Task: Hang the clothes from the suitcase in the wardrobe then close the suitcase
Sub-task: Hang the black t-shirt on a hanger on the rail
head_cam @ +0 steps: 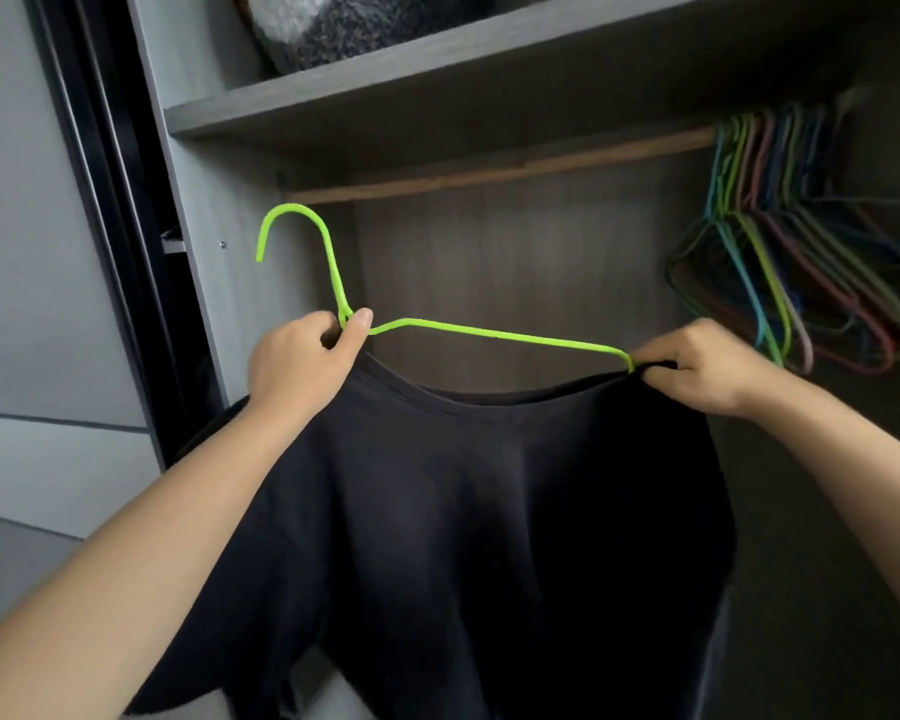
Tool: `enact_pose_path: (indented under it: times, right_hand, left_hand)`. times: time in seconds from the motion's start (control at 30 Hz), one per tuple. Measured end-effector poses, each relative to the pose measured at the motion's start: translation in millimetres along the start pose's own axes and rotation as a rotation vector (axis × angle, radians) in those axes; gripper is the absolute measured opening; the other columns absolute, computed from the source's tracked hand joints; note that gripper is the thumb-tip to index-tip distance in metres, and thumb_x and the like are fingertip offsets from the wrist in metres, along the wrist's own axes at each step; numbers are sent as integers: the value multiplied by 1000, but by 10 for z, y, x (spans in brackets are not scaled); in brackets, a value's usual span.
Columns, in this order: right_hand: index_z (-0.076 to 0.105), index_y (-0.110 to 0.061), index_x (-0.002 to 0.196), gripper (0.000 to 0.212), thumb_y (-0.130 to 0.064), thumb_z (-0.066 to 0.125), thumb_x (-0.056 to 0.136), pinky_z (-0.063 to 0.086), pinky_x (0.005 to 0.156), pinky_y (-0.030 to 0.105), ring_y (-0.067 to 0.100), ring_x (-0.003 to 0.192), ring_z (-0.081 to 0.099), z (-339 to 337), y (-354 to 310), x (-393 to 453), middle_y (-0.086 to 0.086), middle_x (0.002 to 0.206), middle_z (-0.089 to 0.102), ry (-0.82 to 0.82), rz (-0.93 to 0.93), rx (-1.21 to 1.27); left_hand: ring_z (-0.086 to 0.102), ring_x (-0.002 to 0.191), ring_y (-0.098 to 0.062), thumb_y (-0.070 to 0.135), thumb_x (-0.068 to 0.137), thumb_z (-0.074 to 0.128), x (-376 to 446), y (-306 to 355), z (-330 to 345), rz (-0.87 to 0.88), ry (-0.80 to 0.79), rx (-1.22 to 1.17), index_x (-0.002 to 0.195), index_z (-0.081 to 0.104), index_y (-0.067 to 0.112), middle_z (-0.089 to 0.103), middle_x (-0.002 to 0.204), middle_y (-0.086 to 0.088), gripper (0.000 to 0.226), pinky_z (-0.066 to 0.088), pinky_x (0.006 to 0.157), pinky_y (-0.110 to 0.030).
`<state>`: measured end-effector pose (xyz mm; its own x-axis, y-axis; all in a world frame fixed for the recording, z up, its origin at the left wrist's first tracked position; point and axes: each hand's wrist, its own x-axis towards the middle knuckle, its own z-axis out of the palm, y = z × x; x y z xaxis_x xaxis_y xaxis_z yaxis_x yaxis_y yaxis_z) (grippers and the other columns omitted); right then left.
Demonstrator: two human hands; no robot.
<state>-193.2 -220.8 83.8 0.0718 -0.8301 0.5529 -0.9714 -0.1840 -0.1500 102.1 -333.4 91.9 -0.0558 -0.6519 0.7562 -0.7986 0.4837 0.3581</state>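
While both forearms reach up and forward from the lower corners, a black T-shirt hangs between them, its neckline uppermost. Left hand: thumb and curled fingers pinch the neck of a lime-green wire hanger where hook meets shoulder bar, the wrist bent back. Right hand: fingers closed tightly on the shirt's shoulder seam at the hanger's far end, knuckles up. The hanger's bar runs from one set of fingers to the other, just above the collar; its hook rises above the left fingers, free of any support. Beyond the fingers, a wooden wardrobe rail crosses under a grey shelf. Above the right fingers, a bunch of coloured empty hangers hangs from the rail. No legible writing is visible.
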Motion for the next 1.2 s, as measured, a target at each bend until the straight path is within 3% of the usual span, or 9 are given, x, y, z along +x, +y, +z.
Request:
enact_pose_path:
  times: [0.2,0.3,0.47,0.57,0.67,0.8,0.93,1.07,1.2]
  right_hand:
    - [74,-8,63,20,-14,56,56,40,60,17,12,56,56,-71,28,33,2,56,69,-21,-281,-209]
    - [74,-10,70,37,-20,39,62,36,68,5,10,62,51,-101,-122,119,-2,64,71,-71,-360,-99]
    - [75,-8,88,30,-14,51,71,29,73,-7,-13,79,50,122,-483,312,-2,81,52,107,-327,173]
    - [62,-15,119,41,-28,59,80,42,82,11,7,86,56,247,-598,321,10,102,53,205,-328,105]
    - [21,-26,145,77,-45,61,82,43,86,33,25,107,53,255,-587,304,6,117,54,24,43,8]
    - [62,-15,93,39,-51,52,86,39,61,31,24,82,57,252,-474,348,0,69,56,47,119,-56]
    - [40,-18,55,46,-48,49,88,33,57,30,32,80,58,96,-406,352,-1,56,40,206,119,-90]
    - [37,-17,58,46,-50,52,86,34,59,29,35,88,59,-41,-275,313,9,73,55,325,179,-121]
    - [57,-10,77,38,-48,58,82,43,66,35,37,85,60,-193,-136,217,17,78,63,409,157,-62]
  left_hand:
    - [38,56,-25,43,92,45,-20,79,22,121,-89,111,46,30,15,34,46,-1,56,20,45,-26]
    - [36,51,-18,46,89,47,-22,176,31,138,-158,109,47,33,16,35,46,1,54,22,46,-25]
    - [32,48,-12,53,89,43,-35,419,62,197,-167,23,50,32,14,31,47,3,55,21,46,-26]
    - [30,48,-13,52,88,45,0,446,24,191,-141,-26,49,27,14,28,48,2,57,19,47,-27]
    - [25,49,-15,49,87,48,23,428,-53,173,-98,-54,51,23,13,22,50,1,57,17,47,-28]
    - [23,46,-15,55,85,48,31,431,-86,233,-48,-54,50,22,14,21,47,2,59,18,48,-29]
    - [26,42,-13,66,72,16,59,298,-38,372,32,20,52,23,18,23,43,6,53,16,42,-25]
    - [37,53,-27,64,78,25,107,126,50,335,23,4,73,41,9,30,45,4,57,21,45,-27]
    - [44,61,-32,32,96,41,154,-176,42,163,13,-76,63,32,10,35,50,-4,41,28,57,-34]
